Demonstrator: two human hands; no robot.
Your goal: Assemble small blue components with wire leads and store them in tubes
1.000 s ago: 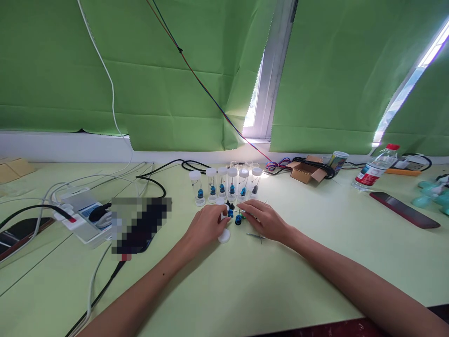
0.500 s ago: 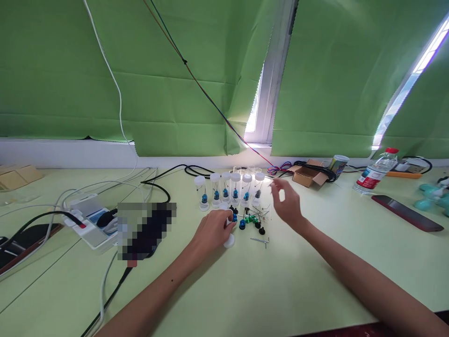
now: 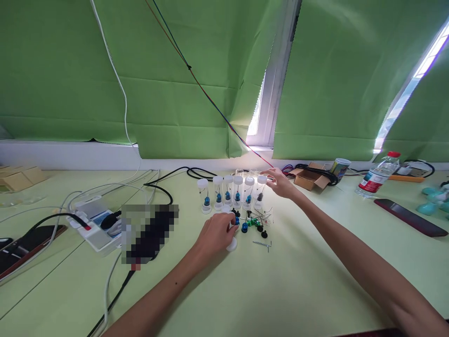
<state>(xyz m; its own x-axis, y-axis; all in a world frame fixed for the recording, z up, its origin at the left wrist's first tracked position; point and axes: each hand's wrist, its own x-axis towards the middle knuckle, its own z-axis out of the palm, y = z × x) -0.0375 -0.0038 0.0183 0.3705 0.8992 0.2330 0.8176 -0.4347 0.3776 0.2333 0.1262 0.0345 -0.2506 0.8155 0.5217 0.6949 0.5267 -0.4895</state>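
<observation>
Left hand (image 3: 218, 230) is curling beside a small blue plastic piece (image 3: 237, 221), perhaps steadying it; right hand (image 3: 279, 183), toward two o'clock, is hovering by clear white-capped tubes (image 3: 237, 189); both grips unclear.

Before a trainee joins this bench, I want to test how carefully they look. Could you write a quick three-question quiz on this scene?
1. Which hand is nearer the cardboard box: (a) left or (b) right?
2. True or false: the bottle cap is blue.
3. How many white-capped tubes stand in the front row?

Key:
1. b, the right hand.
2. False; the bottle cap is red.
3. Six.
</observation>
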